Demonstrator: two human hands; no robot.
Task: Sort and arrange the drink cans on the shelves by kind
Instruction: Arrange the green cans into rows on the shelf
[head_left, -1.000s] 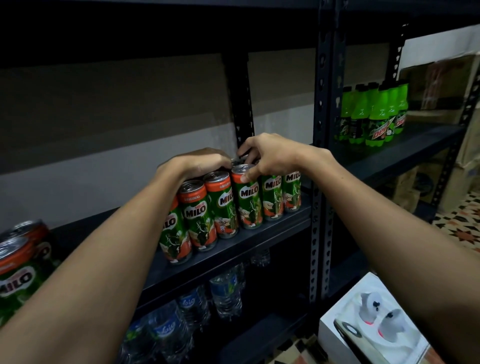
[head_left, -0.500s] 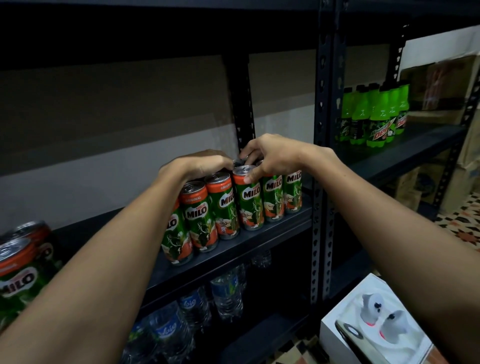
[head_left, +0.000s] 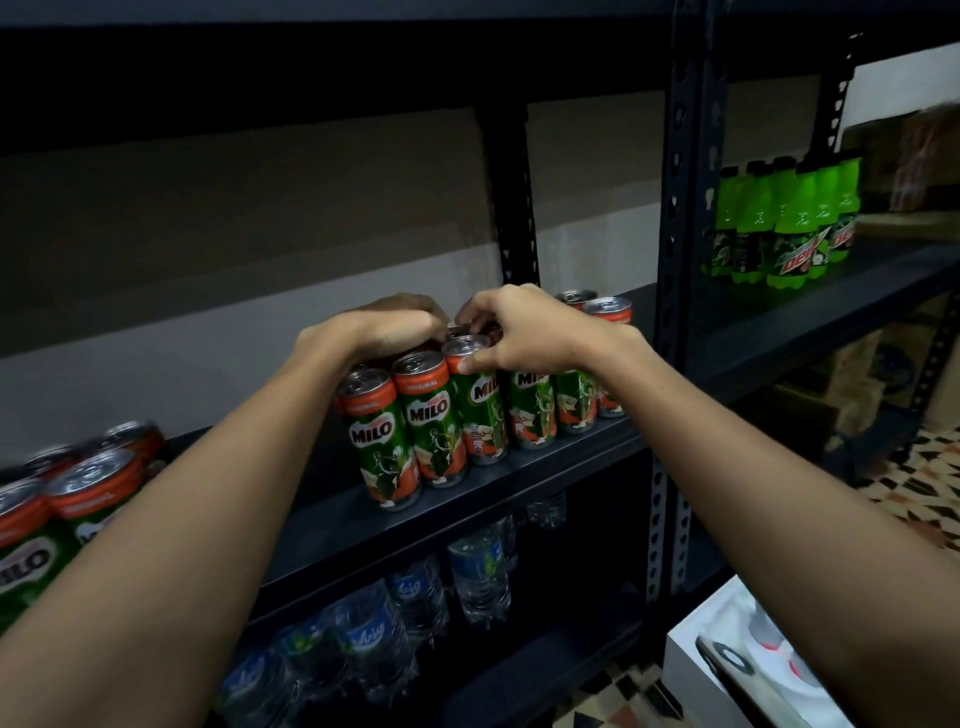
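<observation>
Head view: a row of Milo cans (head_left: 431, 421) is seen upright on the dark shelf (head_left: 519, 467), packed side by side, with more cans behind the front row. The left hand (head_left: 384, 325) is laid over the can tops at the row's left part, its fingers curled down over them; whether any one can is gripped cannot be told. The right hand (head_left: 519, 327) is set over the middle of the row, its fingers bent onto the tops behind and its thumb pressed on the rim of a front can (head_left: 480, 402). A second cluster of Milo cans (head_left: 67, 499) is found at the left end of the same shelf, well apart, partly hidden by the left forearm. Water bottles (head_left: 415, 597) are kept on the shelf below. A black upright post (head_left: 680, 260) separates this bay from the next, where green soda bottles (head_left: 784, 228) are stood. A white box (head_left: 691, 670) is seen at the lower right.
</observation>
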